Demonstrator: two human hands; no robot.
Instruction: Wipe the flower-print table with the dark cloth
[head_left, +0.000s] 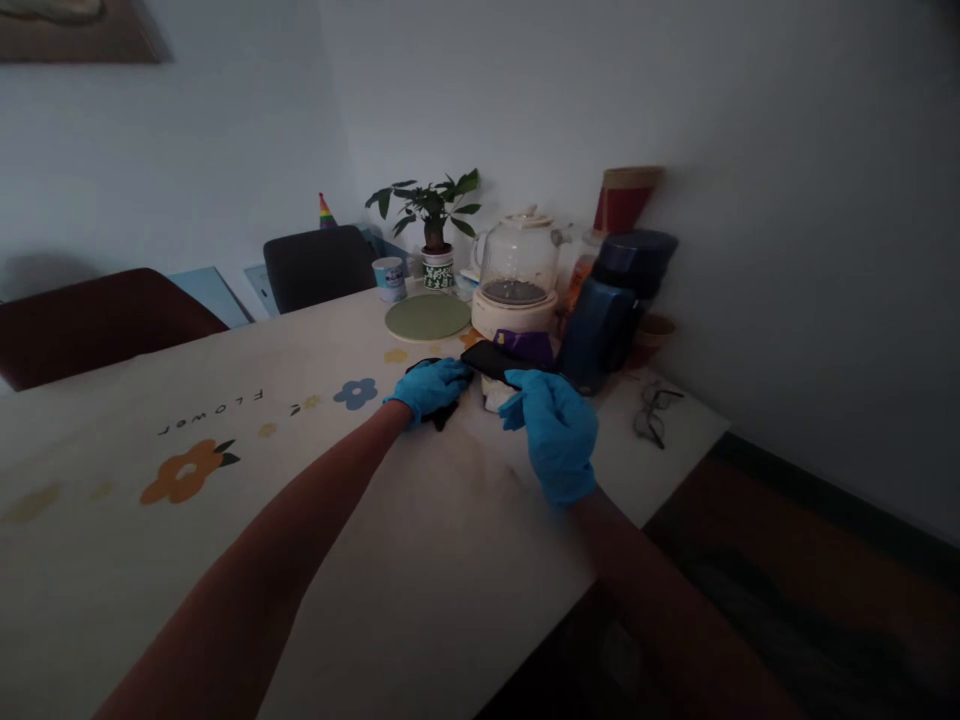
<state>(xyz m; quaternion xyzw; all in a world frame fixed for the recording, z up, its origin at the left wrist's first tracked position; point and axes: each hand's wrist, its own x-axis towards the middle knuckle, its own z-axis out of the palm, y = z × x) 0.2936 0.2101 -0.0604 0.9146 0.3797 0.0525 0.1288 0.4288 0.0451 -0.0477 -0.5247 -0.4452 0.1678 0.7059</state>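
Note:
My left hand (431, 388), in a blue glove, presses down on a black cloth (442, 415) on the tabletop, its fingers together over the fabric. Dark material shows around the fingers and below the palm. My right hand (556, 430), gloved the same way, is closed on the near end of a flat black phone (499, 362), tilted just above the table. Under the phone is a small white item (496, 393), partly hidden. Behind it lies a purple packet (525, 346).
A glass kettle (521, 262) on a cream base stands behind my hands, with a green round mat (429, 316), potted plant (438, 225) and white-blue tin (389, 279) to its left. A dark blue bottle (596, 330) and eyeglasses (658, 413) are at right, near the table edge.

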